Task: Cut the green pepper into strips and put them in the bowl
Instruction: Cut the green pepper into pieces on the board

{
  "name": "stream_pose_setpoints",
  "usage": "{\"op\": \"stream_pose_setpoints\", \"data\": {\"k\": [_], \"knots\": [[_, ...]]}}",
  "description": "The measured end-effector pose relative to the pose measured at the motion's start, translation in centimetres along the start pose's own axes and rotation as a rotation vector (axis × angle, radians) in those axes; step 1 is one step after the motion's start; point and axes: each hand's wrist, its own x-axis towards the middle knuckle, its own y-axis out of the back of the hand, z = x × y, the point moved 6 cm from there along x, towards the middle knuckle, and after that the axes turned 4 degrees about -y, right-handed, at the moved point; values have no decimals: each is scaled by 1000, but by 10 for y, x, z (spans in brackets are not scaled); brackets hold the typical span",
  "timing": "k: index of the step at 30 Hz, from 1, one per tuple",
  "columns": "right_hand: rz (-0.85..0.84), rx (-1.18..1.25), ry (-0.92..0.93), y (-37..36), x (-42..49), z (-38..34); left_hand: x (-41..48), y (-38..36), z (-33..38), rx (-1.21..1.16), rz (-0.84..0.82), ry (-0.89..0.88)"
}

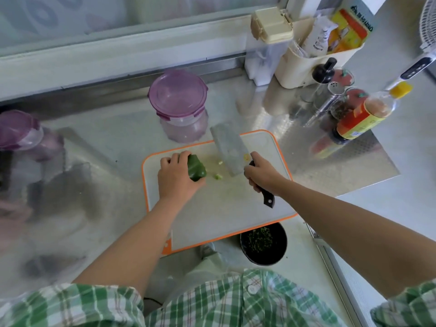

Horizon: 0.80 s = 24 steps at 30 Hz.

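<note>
Stainless steel counter (113, 138) below window frame (118, 50), orange-rimmed cutting board (224, 208) on it. Left hand (175, 175) curls round green pepper (196, 169); right hand (262, 173) grips cleaver (230, 149) by handle.

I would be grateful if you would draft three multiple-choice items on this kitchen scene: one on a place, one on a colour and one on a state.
1. Where does the black bowl stand?
A. beyond the board's far edge
B. at the near edge of the cutting board
C. on a purple lid

2. What colour is the cutting board's rim?
A. orange
B. blue
C. black

3. What is the right hand doing?
A. resting open on the counter
B. gripping the handle of the cleaver
C. holding a spoon

Answers:
1 B: the bowl sits against the board's edge closest to the person.
2 A: an orange band runs round the white board.
3 B: its fingers wrap the handle, while the left hand holds the green pepper.
</note>
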Motion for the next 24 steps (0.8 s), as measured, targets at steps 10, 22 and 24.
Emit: {"op": "stream_pose_setpoints", "data": {"k": [10,22,24], "knots": [[58,-302,282,-4,-21,-49,5,2,10,-480,76,-22],[154,-576,399,-2,-32,-78,2,-3,14,-663,55,63],[157,-603,414,-4,-35,-80,2,-3,14,-660,62,75]]}}
